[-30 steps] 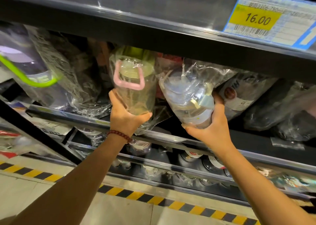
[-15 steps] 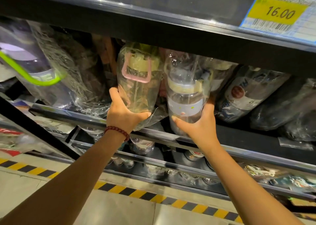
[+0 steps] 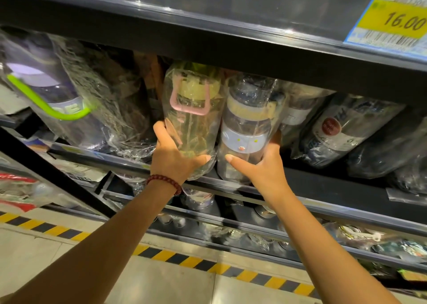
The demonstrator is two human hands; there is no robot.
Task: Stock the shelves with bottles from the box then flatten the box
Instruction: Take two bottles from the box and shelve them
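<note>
Two plastic-wrapped clear bottles stand side by side at the front of the dark shelf. The yellow-lidded bottle with a pink handle is gripped at its base by my left hand, thumb round the front. The bottle with a white band is held low down by my right hand, thumb across its front and fingers behind. Both bottles are roughly upright and touch each other. The box is out of view.
More wrapped bottles fill the shelf: a green-handled one at left, dark ones at right. The shelf above carries a 16.00 price tag. Lower shelves hold more wrapped goods. Yellow-black tape lines the floor below.
My right hand swung its bottle from tilted to upright and pushed it in beside the pink-handled bottle. The left hand kept its grip and eased its bottle deeper onto the shelf.
</note>
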